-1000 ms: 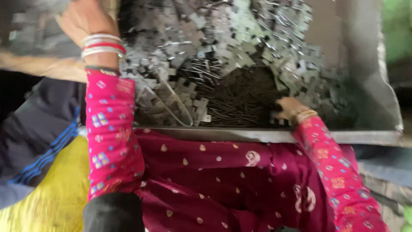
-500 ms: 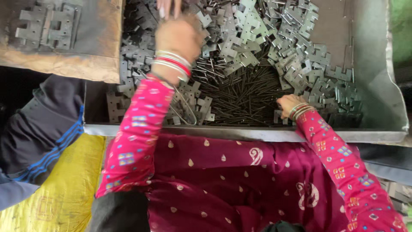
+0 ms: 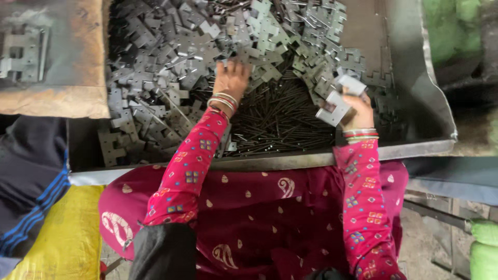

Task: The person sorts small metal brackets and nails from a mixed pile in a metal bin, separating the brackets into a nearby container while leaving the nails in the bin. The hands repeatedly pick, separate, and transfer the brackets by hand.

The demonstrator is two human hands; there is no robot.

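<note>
My left hand [image 3: 232, 79] reaches palm down into a heap of grey stamped metal hinge plates [image 3: 171, 57], fingers spread on the pieces near the tray's middle. Whether it grips one is hidden. My right hand [image 3: 358, 106] is lifted at the right side, closed on a pale grey metal hinge plate [image 3: 334, 106]. Between the hands lies a pile of thin dark metal pins [image 3: 282, 122]. Both arms wear pink patterned sleeves and bangles.
The parts lie in a large metal tray [image 3: 415, 150] whose front rim runs across my lap. A brown board [image 3: 78, 78] with assembled hinges [image 3: 23, 52] sits at upper left. A yellow sack [image 3: 67, 233] and dark blue cloth [image 3: 26, 176] lie at lower left.
My left hand came from the upper-left board down into the plate heap. My right hand rose from the pins at the tray's front, now holding a hinge plate.
</note>
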